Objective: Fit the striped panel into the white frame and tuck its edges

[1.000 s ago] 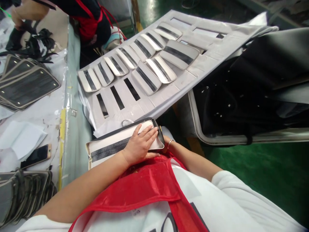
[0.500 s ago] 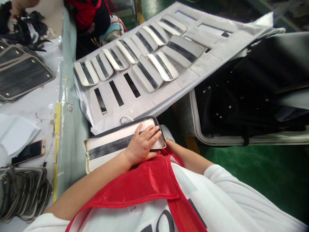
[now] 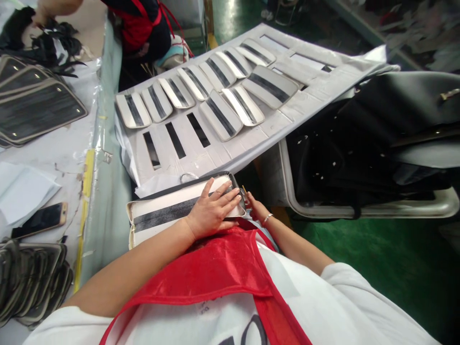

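Observation:
A white padded panel with a black stripe (image 3: pixel 161 215) lies across my lap. On its right end rests my left hand (image 3: pixel 212 211), flat, with the fingers spread. My right hand (image 3: pixel 254 205) is at the panel's right edge, just beyond the left fingertips. Its fingers look pinched on something small and yellowish that I cannot make out. A bracelet sits on the right wrist.
A tilted grey board (image 3: pixel 251 139) ahead carries several striped white panels (image 3: pixel 221 115) and open slots. A black-lined cart (image 3: pixel 359 153) stands right. On the left table (image 3: pixel 53 158) are dark panel stacks (image 3: pixel 32 110), a phone (image 3: pixel 39 220) and paper. Another person (image 3: pixel 140 24) works at the top left.
My right hand has come out from under the panel's right end and now shows beside it. The left hand stays flat on the panel. The view has shifted slightly.

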Motion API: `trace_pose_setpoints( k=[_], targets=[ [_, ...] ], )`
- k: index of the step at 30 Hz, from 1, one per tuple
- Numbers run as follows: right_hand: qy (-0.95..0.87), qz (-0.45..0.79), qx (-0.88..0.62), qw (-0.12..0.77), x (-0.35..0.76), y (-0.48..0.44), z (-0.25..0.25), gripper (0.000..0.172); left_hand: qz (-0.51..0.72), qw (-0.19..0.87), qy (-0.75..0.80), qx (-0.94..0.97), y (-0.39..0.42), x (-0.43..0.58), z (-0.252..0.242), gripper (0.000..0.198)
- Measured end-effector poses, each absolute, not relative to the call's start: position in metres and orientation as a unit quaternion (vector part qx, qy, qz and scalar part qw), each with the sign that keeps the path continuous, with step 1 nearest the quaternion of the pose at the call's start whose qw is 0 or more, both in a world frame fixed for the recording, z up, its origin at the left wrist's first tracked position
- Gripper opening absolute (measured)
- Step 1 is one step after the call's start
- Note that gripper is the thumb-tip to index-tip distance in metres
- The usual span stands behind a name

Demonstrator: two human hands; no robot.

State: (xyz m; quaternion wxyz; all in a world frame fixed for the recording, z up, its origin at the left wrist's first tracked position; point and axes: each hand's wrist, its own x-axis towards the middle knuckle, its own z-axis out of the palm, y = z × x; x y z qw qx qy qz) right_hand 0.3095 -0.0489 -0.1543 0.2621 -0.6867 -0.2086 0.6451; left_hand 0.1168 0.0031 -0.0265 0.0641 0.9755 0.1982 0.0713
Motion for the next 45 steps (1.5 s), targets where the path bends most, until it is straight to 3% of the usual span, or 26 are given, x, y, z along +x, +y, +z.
trace_pose_setpoints(
  k=[3, 6, 10, 15, 22, 36, 45],
  targets=[
    [-0.244, 0.614, -0.695, 0.282, 0.346, -0.079, -0.132, 0.061, 0.062, 0.083, 0.181, 0.978, 0.005, 0.115, -0.028, 0.057],
    [-0.379, 0.566, -0.677, 0.279, 0.367, -0.099, -0.099, 0.048, 0.059, 0.092, 0.180, 0.978, 0.006, 0.115, -0.027, 0.057],
    [-0.529, 0.537, -0.638, 0.157, 0.359, -0.095, -0.058, 0.042, 0.072, 0.097, 0.186, 0.975, 0.004, 0.116, -0.027, 0.056],
    [-0.581, 0.540, -0.607, 0.051, 0.339, -0.070, -0.034, 0.039, 0.090, 0.105, 0.204, 0.969, 0.001, 0.113, -0.029, 0.055],
    [-0.590, 0.564, -0.570, 0.097, 0.334, -0.057, -0.032, 0.031, 0.102, 0.115, 0.226, 0.962, -0.001, 0.112, -0.033, 0.053],
    [-0.555, 0.620, -0.551, 0.068, 0.330, -0.040, -0.033, 0.026, 0.117, 0.107, 0.228, 0.961, -0.001, 0.110, -0.033, 0.048],
    [-0.554, 0.632, -0.540, 0.054, 0.330, -0.032, -0.031, 0.024, 0.147, 0.076, 0.147, 0.975, -0.005, 0.107, -0.037, 0.021]
  ],
)
